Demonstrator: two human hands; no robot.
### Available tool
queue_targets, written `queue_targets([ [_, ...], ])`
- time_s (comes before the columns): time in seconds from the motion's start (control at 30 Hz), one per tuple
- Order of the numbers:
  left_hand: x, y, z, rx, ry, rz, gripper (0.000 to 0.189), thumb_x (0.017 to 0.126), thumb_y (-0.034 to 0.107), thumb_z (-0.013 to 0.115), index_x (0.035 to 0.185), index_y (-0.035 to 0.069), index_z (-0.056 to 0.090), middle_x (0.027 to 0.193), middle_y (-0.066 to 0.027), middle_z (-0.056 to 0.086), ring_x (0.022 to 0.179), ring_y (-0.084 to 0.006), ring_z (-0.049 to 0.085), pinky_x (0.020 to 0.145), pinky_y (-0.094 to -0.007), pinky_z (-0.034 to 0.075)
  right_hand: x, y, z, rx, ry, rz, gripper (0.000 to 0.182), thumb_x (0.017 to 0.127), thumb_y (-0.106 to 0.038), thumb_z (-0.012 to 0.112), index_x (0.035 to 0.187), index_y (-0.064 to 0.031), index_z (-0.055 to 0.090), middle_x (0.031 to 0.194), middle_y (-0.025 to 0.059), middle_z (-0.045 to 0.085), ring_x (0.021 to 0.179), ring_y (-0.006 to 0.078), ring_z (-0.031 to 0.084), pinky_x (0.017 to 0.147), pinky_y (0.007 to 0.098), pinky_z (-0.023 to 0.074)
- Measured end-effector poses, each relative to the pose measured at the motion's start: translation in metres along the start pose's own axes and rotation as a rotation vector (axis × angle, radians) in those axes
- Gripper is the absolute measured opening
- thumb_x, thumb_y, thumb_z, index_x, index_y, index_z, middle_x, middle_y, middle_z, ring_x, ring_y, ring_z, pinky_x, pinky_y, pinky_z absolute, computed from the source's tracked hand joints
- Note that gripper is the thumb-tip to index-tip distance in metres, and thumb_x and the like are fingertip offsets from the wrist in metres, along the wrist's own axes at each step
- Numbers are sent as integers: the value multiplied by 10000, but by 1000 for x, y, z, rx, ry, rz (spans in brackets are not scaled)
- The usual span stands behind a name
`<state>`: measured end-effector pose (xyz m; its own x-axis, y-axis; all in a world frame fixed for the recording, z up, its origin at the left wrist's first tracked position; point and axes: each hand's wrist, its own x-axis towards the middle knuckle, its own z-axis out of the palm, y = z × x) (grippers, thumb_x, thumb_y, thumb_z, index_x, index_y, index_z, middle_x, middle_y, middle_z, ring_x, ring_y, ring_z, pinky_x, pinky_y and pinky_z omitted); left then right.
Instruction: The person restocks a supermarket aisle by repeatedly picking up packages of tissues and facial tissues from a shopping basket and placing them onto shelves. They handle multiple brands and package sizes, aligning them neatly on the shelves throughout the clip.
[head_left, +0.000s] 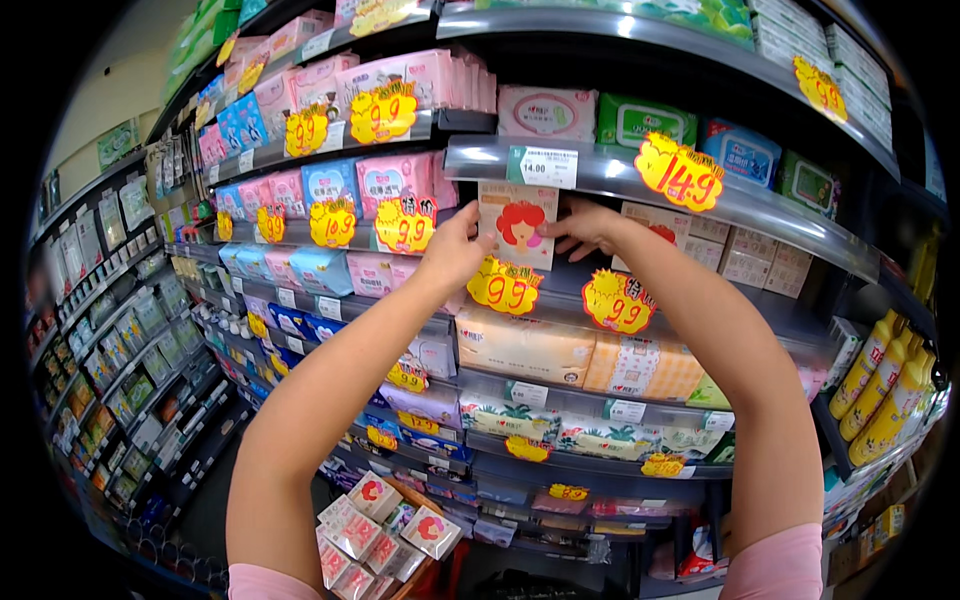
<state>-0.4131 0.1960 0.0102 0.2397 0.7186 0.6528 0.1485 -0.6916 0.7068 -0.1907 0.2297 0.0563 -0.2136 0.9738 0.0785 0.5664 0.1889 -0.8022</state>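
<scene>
A cream box (516, 217) printed with a red-haired face stands upright on the shelf, just above a yellow price tag (502, 285). At its left edge is my left hand (456, 251), thumb and fingers apart; whether it grips the box cannot be made out. My right hand (589, 225) holds the right edge, its thumb on the box front and its other fingers partly hidden behind. A similar box (652, 225) stands farther right on this shelf, partly covered by my right forearm, with smaller stacked cartons (750, 251) beside it.
Close above the hands runs a clear shelf lip (615, 169) with price labels. Tissue packs (525, 349) fill the shelf below. Down by my left arm, a basket (420, 577) holds several plastic-wrapped boxes (360, 525). Yellow spray cans (885, 390) stand at the right.
</scene>
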Motion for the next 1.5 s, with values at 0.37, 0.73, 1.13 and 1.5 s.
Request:
queue_targets([
  [0.37,-9,0,-1,49,25,-157,610,895,117,575,1414,-22,288,1410,-206,393,1276,-254,432,1044,-316,350,22,9,7,-41,75,-57,588,763,-376,737,1212,-53,535,1059,122,624,832,247,632,634,384,520],
  [0.73,-11,-1,9,-29,81,-153,573,899,104,564,1403,-18,321,1391,-188,429,1267,-222,442,1043,-298,345,18,8,6,-88,129,-72,607,776,-358,722,1226,-17,498,1106,141,616,880,285,637,713,416,527],
  [1.13,-190,-24,34,50,57,99,377,917,68,523,1284,-1,477,1232,-95,558,1124,-172,525,974,-314,390,-161,59,138,-297,224,-815,388,797,-74,643,1163,-2,538,1099,182,600,1022,365,571,871,396,458],
  [1.5,-476,-138,101,-376,315,-1009,405,873,-8,540,1270,68,504,1060,-60,600,985,-128,570,855,-254,464,-188,289,379,387,-431,118,320,844,-113,657,1126,-1,555,1085,108,616,991,176,601,798,286,501],
])
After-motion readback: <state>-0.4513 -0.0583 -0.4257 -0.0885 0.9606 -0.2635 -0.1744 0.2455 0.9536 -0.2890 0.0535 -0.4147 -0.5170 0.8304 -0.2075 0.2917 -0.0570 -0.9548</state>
